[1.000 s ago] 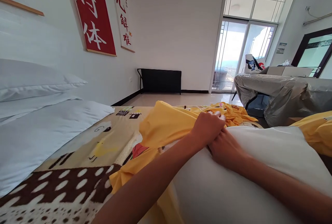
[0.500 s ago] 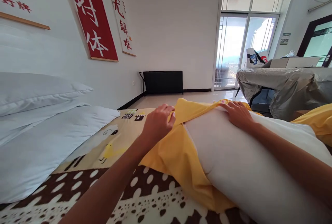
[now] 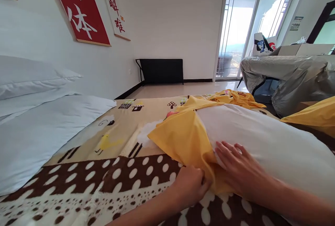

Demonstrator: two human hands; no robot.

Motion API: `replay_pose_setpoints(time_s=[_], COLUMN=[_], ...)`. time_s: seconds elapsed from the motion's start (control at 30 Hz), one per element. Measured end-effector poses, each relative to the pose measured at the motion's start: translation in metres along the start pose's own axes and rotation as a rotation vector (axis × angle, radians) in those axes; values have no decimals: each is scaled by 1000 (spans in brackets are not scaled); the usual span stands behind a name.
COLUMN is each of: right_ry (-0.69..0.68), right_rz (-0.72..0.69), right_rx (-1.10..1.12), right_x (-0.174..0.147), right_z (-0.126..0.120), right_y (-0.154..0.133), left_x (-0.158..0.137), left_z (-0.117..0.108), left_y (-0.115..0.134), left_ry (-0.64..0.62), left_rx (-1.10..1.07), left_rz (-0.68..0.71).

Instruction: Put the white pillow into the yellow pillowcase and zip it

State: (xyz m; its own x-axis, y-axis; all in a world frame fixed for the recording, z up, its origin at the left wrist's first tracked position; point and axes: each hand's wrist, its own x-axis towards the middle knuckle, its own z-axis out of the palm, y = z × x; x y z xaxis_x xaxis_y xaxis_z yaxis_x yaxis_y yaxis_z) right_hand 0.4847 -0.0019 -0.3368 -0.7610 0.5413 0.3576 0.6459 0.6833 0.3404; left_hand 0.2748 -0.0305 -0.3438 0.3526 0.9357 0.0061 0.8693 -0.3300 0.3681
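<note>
Gripping the near edge of the yellow pillowcase [image 3: 183,138], the left hand [image 3: 190,187] is clenched on a fold of the cloth low in the view, just above the brown dotted blanket [image 3: 104,180] that covers the bed. Beside it, the right hand [image 3: 239,170] lies flat with fingers spread, pressing on the white pillow [image 3: 267,142] where it meets the yellow cloth; it grasps nothing. The pillow lies lengthwise on the blanket, its near left side wrapped by the pillowcase, most of its white surface bare. Past the pillow's far end, more yellow fabric [image 3: 232,97] is bunched on the bed, and another yellow piece [image 3: 314,114] shows at the right edge. To the left, white pillows [image 3: 31,79] are stacked on a white sheet [image 3: 39,131]. Farther off, a black low stand [image 3: 161,71] sits against the far wall, a red banner [image 3: 78,9] hangs on the left wall, a grey-covered piece of furniture [image 3: 288,75] stands at the right, and glass doors [image 3: 246,34] let in daylight.
</note>
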Motion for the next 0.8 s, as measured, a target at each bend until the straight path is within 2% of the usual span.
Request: replay_pose_setpoints(time_s=[0.1, 0.2, 0.33, 0.53, 0.63, 0.73, 0.8], right_ry=[10, -44, -119, -187, -198, -196, -169], right_rz=[17, 110, 187, 89, 148, 217, 243], right_rx=[-112, -188, -184, -12, 201, 447, 549], right_x=[-23, -30, -14, 14, 25, 41, 52], right_z=[-2, -2, 4, 19, 15, 0, -7], right_y=[-13, -2, 19, 45, 62, 75, 80], left_x=[19, 41, 61, 74, 71, 67, 69], left_z=[22, 19, 13, 24, 22, 10, 1], left_y=[11, 7, 2, 4, 17, 40, 54], left_ry=[21, 96, 156, 221, 178, 126, 97], left_rx=[12, -49, -60, -153, -244, -466, -619], left_rz=[-10, -53, -86, -75, 25, 216, 296])
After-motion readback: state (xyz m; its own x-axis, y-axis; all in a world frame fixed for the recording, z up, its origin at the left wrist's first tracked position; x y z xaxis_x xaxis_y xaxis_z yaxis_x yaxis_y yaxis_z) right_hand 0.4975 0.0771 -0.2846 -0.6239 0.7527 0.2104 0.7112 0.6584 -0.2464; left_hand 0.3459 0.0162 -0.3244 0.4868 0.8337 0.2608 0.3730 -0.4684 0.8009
